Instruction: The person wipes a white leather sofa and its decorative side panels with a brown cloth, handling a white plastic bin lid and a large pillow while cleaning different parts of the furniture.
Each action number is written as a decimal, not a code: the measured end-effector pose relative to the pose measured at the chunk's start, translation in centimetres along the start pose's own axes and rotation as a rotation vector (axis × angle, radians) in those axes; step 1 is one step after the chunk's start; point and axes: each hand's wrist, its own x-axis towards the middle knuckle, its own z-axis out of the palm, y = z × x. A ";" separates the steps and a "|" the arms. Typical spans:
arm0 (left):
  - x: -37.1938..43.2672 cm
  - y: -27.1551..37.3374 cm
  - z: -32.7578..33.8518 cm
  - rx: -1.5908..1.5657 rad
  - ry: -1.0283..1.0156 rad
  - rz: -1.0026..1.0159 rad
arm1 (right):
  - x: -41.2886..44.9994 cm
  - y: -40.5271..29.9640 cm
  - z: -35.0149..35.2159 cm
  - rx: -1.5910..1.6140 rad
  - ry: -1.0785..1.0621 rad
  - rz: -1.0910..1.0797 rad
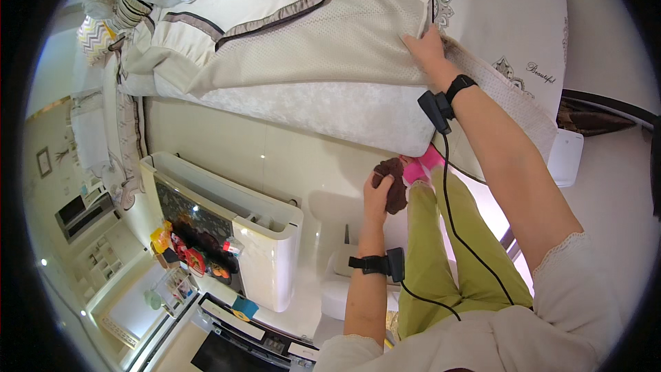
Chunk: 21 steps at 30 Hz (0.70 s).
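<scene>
A crumpled brown cloth is bunched in my left hand, held above the floor beside my legs. My right hand reaches forward to a sofa and grips the edge of a cream textured sofa cover, its fingertips partly hidden by the fabric. Grey trim with dark piping runs along the cover, which lies partly folded back. Beneath it shows the pale plush side of the sofa seat. Another patterned cover with printed lettering lies to the right.
A white coffee table with a dark top stands left, bearing fruit and colourful packets. A white stool is near my left forearm. Pink footwear shows by the sofa base. Cables run from both wrist devices. A television is at bottom left.
</scene>
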 end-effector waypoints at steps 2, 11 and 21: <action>0.5 1.8 -1.5 0.020 0.045 -0.009 | -0.8 -0.2 0.3 0.237 -0.132 0.058; 1.0 10.9 -2.8 0.459 0.078 0.223 | -17.8 7.8 -5.3 -0.641 -0.962 -0.852; 0.9 5.3 -4.4 0.821 0.043 -0.078 | -18.2 10.7 -7.4 -0.834 -1.015 -0.566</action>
